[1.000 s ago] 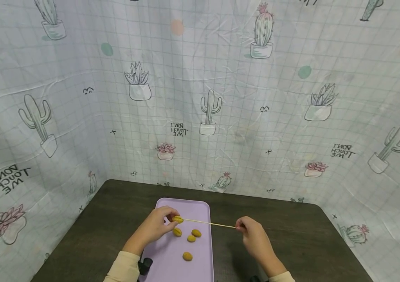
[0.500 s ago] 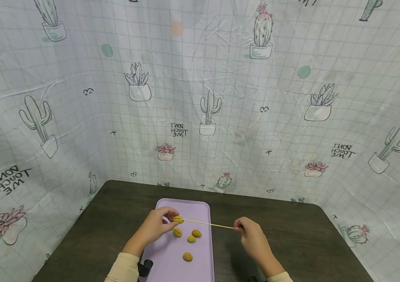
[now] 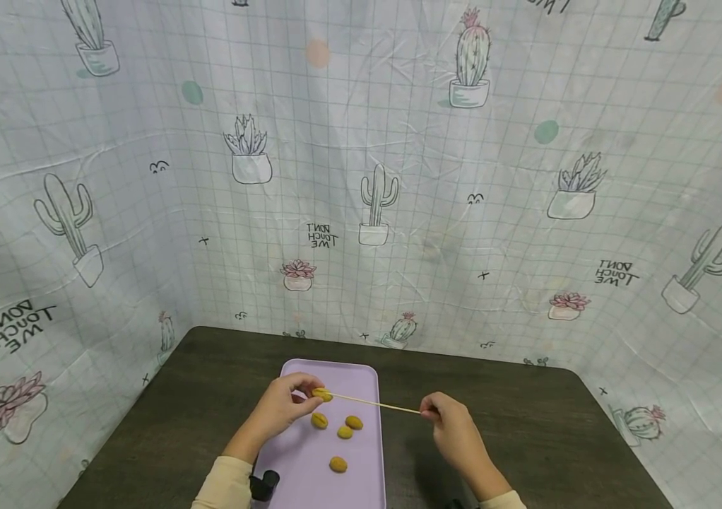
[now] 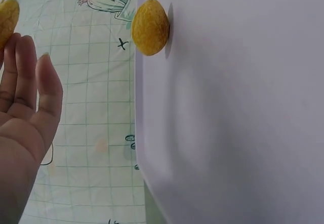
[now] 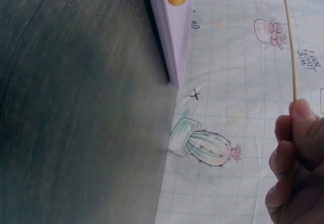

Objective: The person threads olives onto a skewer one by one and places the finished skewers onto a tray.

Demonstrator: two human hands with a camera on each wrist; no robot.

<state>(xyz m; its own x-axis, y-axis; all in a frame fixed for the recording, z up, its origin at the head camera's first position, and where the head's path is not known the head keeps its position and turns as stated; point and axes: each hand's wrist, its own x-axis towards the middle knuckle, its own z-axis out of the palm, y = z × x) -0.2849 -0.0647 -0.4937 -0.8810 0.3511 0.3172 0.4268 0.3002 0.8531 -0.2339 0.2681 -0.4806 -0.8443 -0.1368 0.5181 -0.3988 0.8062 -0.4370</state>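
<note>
Over the far part of the lilac tray (image 3: 335, 488), my left hand (image 3: 285, 406) pinches a small yellow oval fruit (image 3: 322, 395) between thumb and fingertips. The same fruit (image 4: 7, 20) shows at the upper left edge of the left wrist view. My right hand (image 3: 453, 424), right of the tray, grips the near end of a thin wooden skewer (image 3: 393, 406). The skewer runs almost level from there to the held fruit, its far end right at the fruit's right side. In the right wrist view, thumb and curled fingers wrap the skewer (image 5: 290, 47).
Several more yellow oval fruits lie on the tray, among them one fruit (image 3: 338, 464) nearer me and one fruit (image 3: 354, 422) toward the right rim. A dark wooden table (image 3: 494, 403) carries the tray. A cactus-print curtain (image 3: 437, 283) closes off the back and sides.
My right hand has shifted slightly left with the skewer, closer to the fruit. My left hand and the fruits on the tray stay nearly where they were.
</note>
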